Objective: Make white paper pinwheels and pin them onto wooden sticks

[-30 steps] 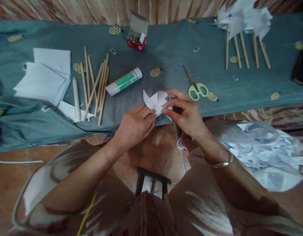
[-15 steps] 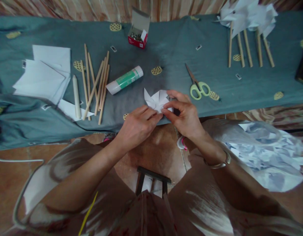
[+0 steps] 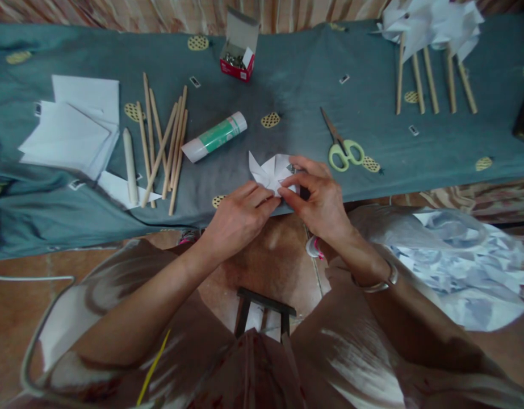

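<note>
A white paper pinwheel (image 3: 269, 171) with folded-in blades lies at the table's near edge, between my two hands. My left hand (image 3: 243, 215) pinches its lower left side, fingertips pressed on the paper. My right hand (image 3: 318, 196) grips its right side, thumb and forefinger pinched near the centre and the other fingers round the outer edge. Part of the pinwheel is hidden under my fingers. Beyond it lies a glue stick (image 3: 219, 136) with a green label. To the right are scissors (image 3: 344, 152) with pale green handles, their blades pointing away from me.
Several wooden sticks (image 3: 160, 156) and white paper sheets (image 3: 74, 133) lie at left, beside a pale tapered stick (image 3: 130, 170). An open red box (image 3: 236, 69) of small metal pieces stands at the back. Finished pinwheels (image 3: 432, 28) lie far right. A bag of paper scraps (image 3: 461, 261) sits below right.
The view has shifted very slightly. Both hands keep their hold on the pinwheel, with hardly any movement of the fingers.
</note>
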{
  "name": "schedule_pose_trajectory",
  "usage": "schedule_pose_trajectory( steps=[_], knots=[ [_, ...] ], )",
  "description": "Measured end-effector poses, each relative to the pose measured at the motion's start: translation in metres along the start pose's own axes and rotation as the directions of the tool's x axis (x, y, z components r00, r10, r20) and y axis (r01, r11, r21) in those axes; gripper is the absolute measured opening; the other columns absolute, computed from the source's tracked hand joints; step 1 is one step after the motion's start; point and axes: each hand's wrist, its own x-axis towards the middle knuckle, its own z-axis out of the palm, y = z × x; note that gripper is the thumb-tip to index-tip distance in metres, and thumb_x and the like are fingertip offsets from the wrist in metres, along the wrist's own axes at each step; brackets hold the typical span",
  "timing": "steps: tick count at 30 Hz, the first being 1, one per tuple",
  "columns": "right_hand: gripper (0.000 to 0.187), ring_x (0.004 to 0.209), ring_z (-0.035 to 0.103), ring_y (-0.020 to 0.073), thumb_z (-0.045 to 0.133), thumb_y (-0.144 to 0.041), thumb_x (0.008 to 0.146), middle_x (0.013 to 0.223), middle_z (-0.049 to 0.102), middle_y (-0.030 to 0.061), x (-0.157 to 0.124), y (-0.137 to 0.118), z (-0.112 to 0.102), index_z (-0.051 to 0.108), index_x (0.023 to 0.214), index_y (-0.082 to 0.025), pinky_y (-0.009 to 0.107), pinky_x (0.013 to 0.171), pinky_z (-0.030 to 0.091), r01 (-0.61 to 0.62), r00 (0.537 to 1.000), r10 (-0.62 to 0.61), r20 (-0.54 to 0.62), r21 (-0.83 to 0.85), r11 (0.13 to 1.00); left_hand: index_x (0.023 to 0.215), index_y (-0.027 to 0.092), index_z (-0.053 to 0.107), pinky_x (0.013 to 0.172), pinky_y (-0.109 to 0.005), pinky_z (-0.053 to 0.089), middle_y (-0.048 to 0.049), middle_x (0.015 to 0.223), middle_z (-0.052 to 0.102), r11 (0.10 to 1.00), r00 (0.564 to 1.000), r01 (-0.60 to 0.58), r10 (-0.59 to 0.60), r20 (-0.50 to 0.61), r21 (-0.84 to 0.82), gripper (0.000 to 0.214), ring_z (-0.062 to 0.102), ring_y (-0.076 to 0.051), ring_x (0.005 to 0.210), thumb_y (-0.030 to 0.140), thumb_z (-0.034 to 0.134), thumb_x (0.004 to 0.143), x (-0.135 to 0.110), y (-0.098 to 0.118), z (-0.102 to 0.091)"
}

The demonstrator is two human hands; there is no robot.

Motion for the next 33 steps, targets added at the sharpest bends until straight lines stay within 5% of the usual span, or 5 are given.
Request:
schedule_pose_trajectory(
  steps=[12, 21, 33],
  knots=[
    [0.006, 0.115, 0.057, 0.0267, 0.066, -0.026, 0.083, 0.123, 0.065, 0.007, 0.0, -0.002, 0.002, 0.071, 0.081, -0.022, 0.049, 0.1, 0.046, 0.025, 0.999, -0.025, -0.02, -0.012, 1.0, 0.102, 0.013, 0.065, 0.077, -0.031, 0.054, -0.0079, 0.094, 0.068, 1.0, 1.0, -0.008, 0.008, 0.003, 0.002, 0.021, 0.061, -0.018, 0.088, 0.015, 0.045, 0.096, 0.0, 0.0, 0.0],
    [0.009, 0.115, 0.057, 0.0253, 0.063, -0.029, 0.084, 0.121, 0.064, 0.0018, -0.001, -0.001, 0.004, 0.071, 0.084, -0.027, 0.049, 0.101, 0.047, 0.003, 1.0, -0.003, -0.013, 0.025, 1.0, 0.101, 0.013, 0.067, 0.076, -0.03, 0.053, -0.0089, 0.096, 0.069, 0.985, 0.996, 0.039, -0.052, -0.073, -0.166, 0.02, 0.061, -0.018, 0.087, 0.013, 0.049, 0.093, -0.003, -0.003, 0.011],
    [0.016, 0.117, 0.056, 0.0275, 0.059, -0.031, 0.088, 0.123, 0.064, 0.0058, -0.003, -0.003, 0.0, 0.073, 0.087, -0.024, 0.051, 0.102, 0.044, 0.012, 1.0, -0.013, 0.008, 0.025, 1.0, 0.097, 0.014, 0.07, 0.079, -0.029, 0.054, -0.0074, 0.094, 0.071, 0.952, 0.983, 0.114, -0.149, -0.104, -0.283, 0.02, 0.065, -0.017, 0.088, 0.014, 0.051, 0.093, -0.004, -0.002, 0.017]
  ],
)
